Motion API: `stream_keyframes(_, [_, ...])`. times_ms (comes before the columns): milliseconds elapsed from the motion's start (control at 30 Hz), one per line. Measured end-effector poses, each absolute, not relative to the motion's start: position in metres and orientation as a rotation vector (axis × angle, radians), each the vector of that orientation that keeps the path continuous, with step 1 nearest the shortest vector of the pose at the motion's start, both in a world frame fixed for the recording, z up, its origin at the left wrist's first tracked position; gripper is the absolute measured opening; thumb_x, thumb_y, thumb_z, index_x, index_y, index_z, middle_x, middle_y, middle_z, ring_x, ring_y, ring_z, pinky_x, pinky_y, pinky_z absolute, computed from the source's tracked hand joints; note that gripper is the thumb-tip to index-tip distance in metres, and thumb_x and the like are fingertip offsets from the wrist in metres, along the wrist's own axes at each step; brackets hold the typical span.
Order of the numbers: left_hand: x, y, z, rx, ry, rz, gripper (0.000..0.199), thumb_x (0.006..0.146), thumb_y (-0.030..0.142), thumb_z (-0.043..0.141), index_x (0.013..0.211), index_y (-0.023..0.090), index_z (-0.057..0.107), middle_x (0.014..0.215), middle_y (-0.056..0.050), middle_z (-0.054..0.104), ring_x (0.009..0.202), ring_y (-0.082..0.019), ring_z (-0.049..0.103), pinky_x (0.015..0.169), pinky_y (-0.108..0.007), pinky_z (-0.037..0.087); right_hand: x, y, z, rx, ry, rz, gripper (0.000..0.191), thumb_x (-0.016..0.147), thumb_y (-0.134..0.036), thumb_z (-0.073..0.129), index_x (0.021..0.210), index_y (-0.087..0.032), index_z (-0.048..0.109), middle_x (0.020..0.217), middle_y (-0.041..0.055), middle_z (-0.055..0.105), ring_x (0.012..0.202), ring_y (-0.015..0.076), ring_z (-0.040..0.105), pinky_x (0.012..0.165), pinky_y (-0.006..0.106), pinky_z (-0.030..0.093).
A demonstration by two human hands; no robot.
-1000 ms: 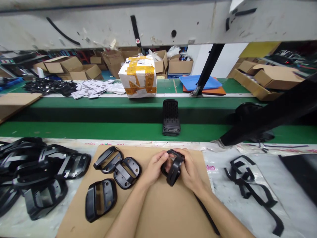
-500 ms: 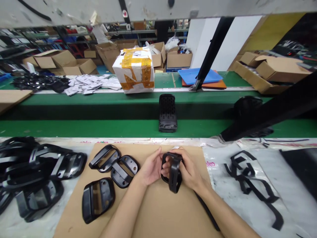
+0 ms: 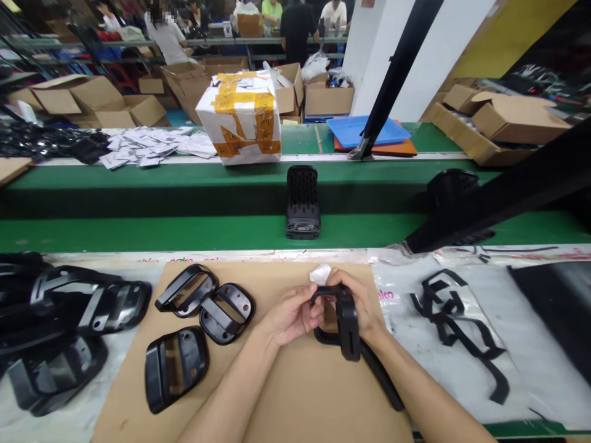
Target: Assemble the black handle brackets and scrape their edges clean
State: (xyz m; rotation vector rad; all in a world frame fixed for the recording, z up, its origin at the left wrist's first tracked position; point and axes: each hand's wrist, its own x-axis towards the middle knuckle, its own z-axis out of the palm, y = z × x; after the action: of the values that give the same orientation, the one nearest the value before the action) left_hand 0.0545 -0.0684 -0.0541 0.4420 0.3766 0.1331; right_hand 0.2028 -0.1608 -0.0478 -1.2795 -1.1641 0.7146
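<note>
Above the cardboard sheet (image 3: 323,400), both my hands hold a black plastic frame (image 3: 348,326) with a raised crossbar, tilted on its side. My left hand (image 3: 295,314) pinches its left upper edge, fingertips curled inward. Around its right side wraps my right hand (image 3: 362,301), its fingers partly hidden behind the frame. A black strip (image 3: 383,378) runs down below my right hand; how its upper end is held is hidden. Beyond the frame lies a crumpled white scrap (image 3: 320,274). On the sheet to the left rest three similar black frames (image 3: 178,366).
More black frames (image 3: 55,307) pile up at far left. Black strips (image 3: 455,314) lie on a clear sheet at right. A dark ribbed part (image 3: 303,203) stands on the green conveyor (image 3: 221,231). A slanting black post (image 3: 489,197) crosses the right side. People work in the background.
The frame has turned in my hands and moved slightly right. My left fingers have closed onto its edge. More of the black strip and the white scrap show. The head view has tilted up.
</note>
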Motion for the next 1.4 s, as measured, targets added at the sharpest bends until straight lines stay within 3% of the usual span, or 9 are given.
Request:
stream_keyframes(267, [0.053, -0.069, -0.046, 0.571, 0.432, 0.148, 0.049, 0.078, 0.057, 0.081, 0.069, 0.014, 0.058, 0.052, 0.003, 0.051, 0.041, -0.007, 0.046, 0.046, -0.02, 0.035, 0.195, -0.16, -0.042, -1.269, -1.122, 0.777, 0.037, 0.1, -0.049, 0.044, 0.075, -0.022, 0.049, 0.066, 0.0007, 0.058, 0.054, 0.0167, 0.053, 0.052, 0.028, 0.041])
stream_keyframes(400, [0.056, -0.072, -0.038, 0.795, 0.466, 0.257, 0.052, 0.085, 0.066, 0.066, 0.077, 0.015, 0.06, 0.065, -0.001, 0.059, 0.056, -0.013, 0.056, 0.058, -0.026, 0.045, 0.199, -0.161, -0.044, -1.331, -1.118, 0.698, 0.028, 0.101, -0.037, 0.042, 0.078, -0.023, 0.049, 0.065, -0.0004, 0.056, 0.054, 0.017, 0.052, 0.054, 0.029, 0.041])
stream_keyframes(500, [0.054, -0.074, -0.034, 1.283, 0.509, 0.37, 0.045, 0.093, 0.06, 0.058, 0.084, 0.016, 0.06, 0.077, -0.001, 0.062, 0.069, -0.013, 0.055, 0.066, -0.025, 0.041, 0.211, -0.161, -0.044, -1.385, -1.105, 0.506, 0.021, 0.097, -0.03, 0.044, 0.079, -0.022, 0.05, 0.068, -0.0009, 0.052, 0.06, 0.0169, 0.049, 0.059, 0.03, 0.037])
stream_keyframes(600, [0.05, -0.078, -0.035, 1.805, 0.623, 0.301, 0.039, 0.09, 0.049, 0.065, 0.07, 0.018, 0.053, 0.063, 0.004, 0.053, 0.059, -0.01, 0.045, 0.058, -0.024, 0.03, 0.224, -0.162, -0.04, -1.412, -1.152, 0.312, 0.019, 0.095, -0.03, 0.042, 0.08, -0.022, 0.052, 0.072, 0.0, 0.049, 0.064, 0.0178, 0.046, 0.062, 0.032, 0.035])
stream_keyframes(667, [0.049, -0.082, -0.037, 1.983, 0.671, 0.225, 0.043, 0.092, 0.047, 0.061, 0.063, 0.018, 0.049, 0.056, 0.005, 0.048, 0.053, -0.01, 0.041, 0.055, -0.026, 0.024, 0.227, -0.163, -0.035, -1.405, -1.226, 0.222, 0.019, 0.094, -0.029, 0.041, 0.081, -0.021, 0.052, 0.073, 0.0004, 0.049, 0.065, 0.0182, 0.045, 0.062, 0.033, 0.034])
stream_keyframes(933, [0.057, -0.091, -0.044, 2.116, 0.813, 0.223, 0.042, 0.1, 0.044, 0.045, 0.069, 0.02, 0.06, 0.065, -0.008, 0.066, 0.055, -0.019, 0.057, 0.057, -0.029, 0.023, 0.217, -0.168, -0.028, -1.379, -1.481, 0.095, 0.01, 0.089, -0.02, 0.045, 0.087, -0.021, 0.054, 0.077, 0.0032, 0.052, 0.068, 0.0206, 0.05, 0.063, 0.035, 0.037])
stream_keyframes(1200, [0.055, -0.08, -0.039, 2.123, 0.8, 0.218, 0.038, 0.096, 0.04, 0.052, 0.063, 0.021, 0.059, 0.065, -0.01, 0.068, 0.054, -0.022, 0.059, 0.058, -0.03, 0.028, 0.215, -0.166, -0.023, -1.44, -1.517, 0.149, 0.012, 0.091, -0.017, 0.043, 0.088, -0.022, 0.053, 0.078, 0.0028, 0.051, 0.069, 0.0199, 0.05, 0.063, 0.035, 0.038])
stream_keyframes(1300, [0.05, -0.065, -0.032, 2.124, 0.761, 0.18, 0.026, 0.087, 0.03, 0.06, 0.063, 0.021, 0.06, 0.066, -0.008, 0.068, 0.057, -0.021, 0.06, 0.058, -0.029, 0.031, 0.213, -0.163, -0.009, -1.471, -1.543, 0.209, 0.014, 0.094, -0.015, 0.044, 0.093, -0.021, 0.056, 0.085, 0.0033, 0.055, 0.078, 0.0199, 0.055, 0.069, 0.034, 0.043])
stream_keyframes(1400, [0.043, -0.051, -0.039, 2.08, 0.78, 0.291, 0.023, 0.087, 0.026, 0.058, 0.066, 0.02, 0.063, 0.069, -0.007, 0.069, 0.064, -0.021, 0.061, 0.061, -0.028, 0.034, 0.21, -0.175, 0.004, -1.619, -1.491, 0.273, 0.025, 0.1, -0.023, 0.05, 0.124, -0.022, 0.056, 0.116, 0.0084, 0.06, 0.106, 0.0236, 0.058, 0.091, 0.038, 0.047])
